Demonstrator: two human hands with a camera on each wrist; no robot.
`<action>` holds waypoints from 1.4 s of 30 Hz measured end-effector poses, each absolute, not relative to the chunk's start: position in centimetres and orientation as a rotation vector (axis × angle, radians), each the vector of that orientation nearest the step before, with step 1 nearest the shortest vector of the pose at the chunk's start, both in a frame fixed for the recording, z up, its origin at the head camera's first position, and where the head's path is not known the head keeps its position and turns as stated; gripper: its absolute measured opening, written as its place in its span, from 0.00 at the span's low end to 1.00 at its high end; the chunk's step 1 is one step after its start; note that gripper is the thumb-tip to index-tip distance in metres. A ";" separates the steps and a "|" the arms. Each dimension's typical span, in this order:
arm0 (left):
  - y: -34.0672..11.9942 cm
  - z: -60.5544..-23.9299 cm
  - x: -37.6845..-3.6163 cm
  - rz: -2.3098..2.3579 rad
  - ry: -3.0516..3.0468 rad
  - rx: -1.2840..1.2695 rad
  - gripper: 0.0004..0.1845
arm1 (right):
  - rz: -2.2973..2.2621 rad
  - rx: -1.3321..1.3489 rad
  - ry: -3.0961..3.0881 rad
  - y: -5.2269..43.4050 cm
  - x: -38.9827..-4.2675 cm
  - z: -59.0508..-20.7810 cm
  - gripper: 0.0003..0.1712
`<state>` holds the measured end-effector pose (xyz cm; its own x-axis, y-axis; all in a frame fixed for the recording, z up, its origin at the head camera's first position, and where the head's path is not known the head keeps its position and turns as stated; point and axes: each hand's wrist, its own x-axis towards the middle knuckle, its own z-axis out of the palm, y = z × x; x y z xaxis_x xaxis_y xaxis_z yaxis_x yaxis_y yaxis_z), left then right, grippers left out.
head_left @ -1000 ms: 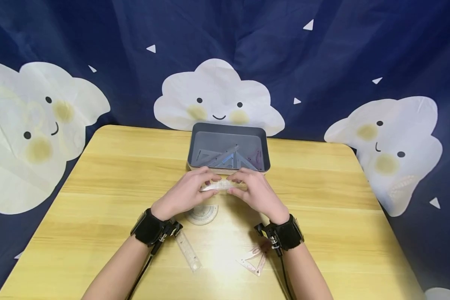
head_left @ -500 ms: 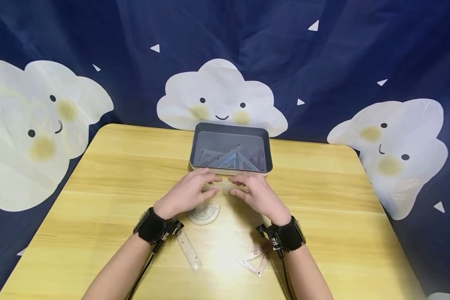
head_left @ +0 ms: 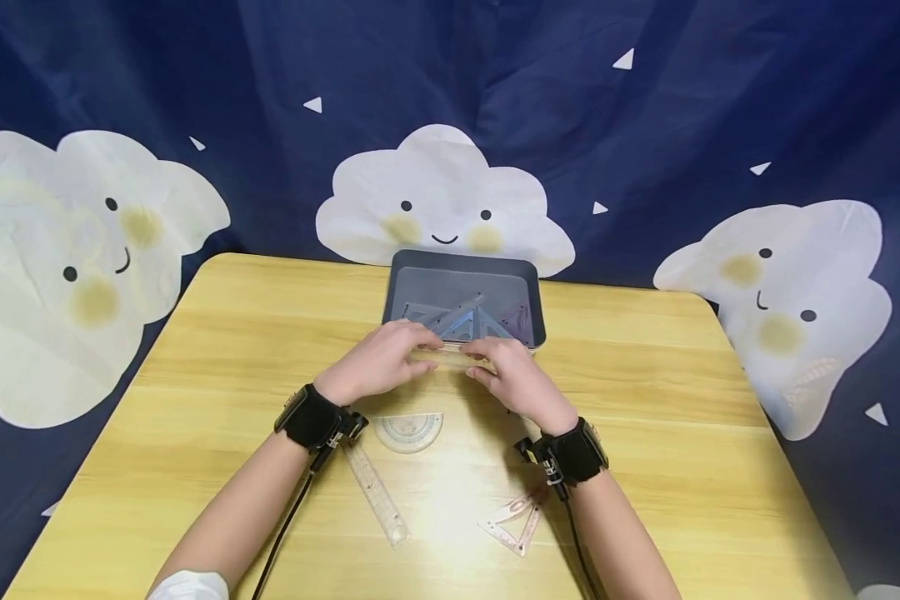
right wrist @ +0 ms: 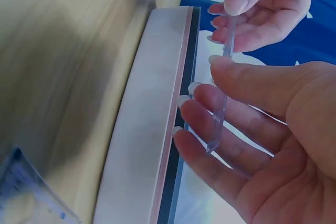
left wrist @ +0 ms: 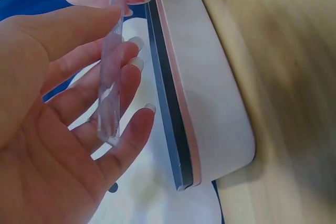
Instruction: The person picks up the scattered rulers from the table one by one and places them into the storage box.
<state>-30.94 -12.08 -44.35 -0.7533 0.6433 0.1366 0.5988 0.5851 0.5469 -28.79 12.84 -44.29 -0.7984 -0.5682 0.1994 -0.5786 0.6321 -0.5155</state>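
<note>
pinching a clear strip (left wrist: 109,103) between thumb and fingers of both the left hand (head_left: 382,354) and the right hand (head_left: 521,379). seen nearly edge-on up close, so cannot tell whether a ruler or another kind. held level across the grip, off the table (head_left: 645,400), just short of the near rim of the grey box (head_left: 465,262) and not yet inside.

probably partway along: already in the box, just beyond the grip, several overlapping set squares (head_left: 461,321). apparently left over, on the body's side of the grip: a half-round protractor (head_left: 410,432) closest, a loose ruler (head_left: 375,492) running out from under the left wrist, and a pinkish triangle (head_left: 506,537) near the right wrist.

standing between grip and box floor: only the near wall, then the set squares crowding the nearer half. well beyond, a dark blue backdrop (head_left: 570,83) with smiling clouds.
</note>
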 end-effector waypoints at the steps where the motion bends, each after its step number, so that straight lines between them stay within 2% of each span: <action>1: -12.1 -44.3 -31.3 0.895 2.728 1.067 0.15 | 0.888 1.003 -2.814 12.8 -29.0 -44.3 0.18; 7: -12.1 -44.1 -32.7 0.876 2.715 1.087 0.12 | 0.859 1.008 -2.797 13.1 -30.0 -44.1 0.18; 18: -12.4 -44.2 -34.4 0.824 2.805 1.120 0.13 | 0.896 1.002 -2.825 13.1 -31.8 -43.7 0.17; 29: -11.5 -44.7 -38.3 0.663 2.784 1.169 0.11 | 0.828 0.998 -2.917 13.6 -36.1 -44.3 0.17; 42: -11.4 -45.1 -40.5 0.513 2.778 1.171 0.10 | 0.689 1.034 -3.000 12.9 -39.6 -44.7 0.14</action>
